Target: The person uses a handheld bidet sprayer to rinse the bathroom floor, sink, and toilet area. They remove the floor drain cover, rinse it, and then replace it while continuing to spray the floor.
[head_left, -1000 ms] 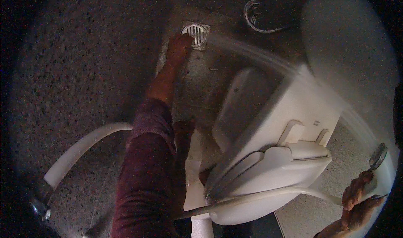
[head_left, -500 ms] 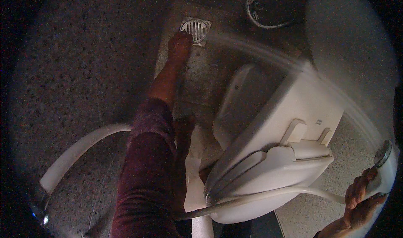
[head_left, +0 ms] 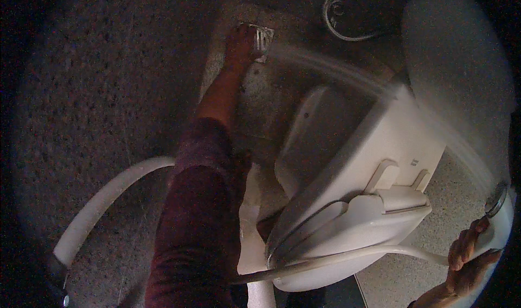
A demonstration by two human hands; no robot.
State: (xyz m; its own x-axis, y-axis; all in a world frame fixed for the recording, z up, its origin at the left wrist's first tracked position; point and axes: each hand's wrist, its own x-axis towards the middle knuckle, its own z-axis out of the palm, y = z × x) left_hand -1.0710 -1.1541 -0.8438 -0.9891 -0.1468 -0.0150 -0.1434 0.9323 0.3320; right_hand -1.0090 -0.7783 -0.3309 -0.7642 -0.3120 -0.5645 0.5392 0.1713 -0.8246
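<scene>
My left hand (head_left: 239,43), on an outstretched arm in a purple sleeve, covers the left part of a square metal floor drain grate (head_left: 264,41). Its fingers are dark and blurred, so whether they grip anything does not show. At the far right my right hand (head_left: 461,253) is wrapped round the handle of a white hand shower (head_left: 498,221). A stream of water from its head arcs over the white toilet (head_left: 374,145) toward the drain. A pale hose (head_left: 374,249) runs from near my right hand across the toilet and passes behind my left sleeve.
A thick white curved tube (head_left: 103,199) with a dark, shiny end stands at the left. A thin coiled hose (head_left: 330,23) lies at the back. A large pale rounded surface (head_left: 456,53) rises at the back right. Speckled floor (head_left: 401,278) shows beside the toilet.
My left hand has moved slightly farther up onto the drain grate, covering more of its left side. My right hand and the running hand shower have barely moved.
</scene>
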